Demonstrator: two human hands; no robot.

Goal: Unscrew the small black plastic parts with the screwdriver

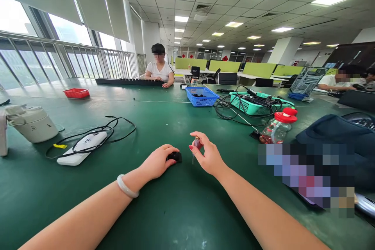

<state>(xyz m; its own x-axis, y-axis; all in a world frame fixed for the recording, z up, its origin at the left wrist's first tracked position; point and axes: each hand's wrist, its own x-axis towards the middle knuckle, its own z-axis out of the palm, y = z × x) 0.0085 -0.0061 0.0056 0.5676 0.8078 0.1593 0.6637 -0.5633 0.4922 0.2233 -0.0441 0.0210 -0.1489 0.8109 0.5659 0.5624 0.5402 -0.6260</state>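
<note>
My left hand (159, 161), with a pale bangle at the wrist, rests low over the green table. Its fingers and thumb are closed around a small black block-like object (175, 157), whose kind I cannot make out. To the right, my right hand (208, 155) pinches a short reddish-brown tube (197, 141) upright between thumb and fingers. A thin, see-through part shows beneath the tube, close to the tabletop. The two held things are a short gap apart, not touching.
A white power bank (80, 150) with a black cable lies left, near a cream container (33, 125). Beyond are a red tray (76, 93), blue basket (202, 97) and green basket (249, 106) with cables. A red-lidded jar (277, 127) stands right. Another person (159, 66) sits opposite.
</note>
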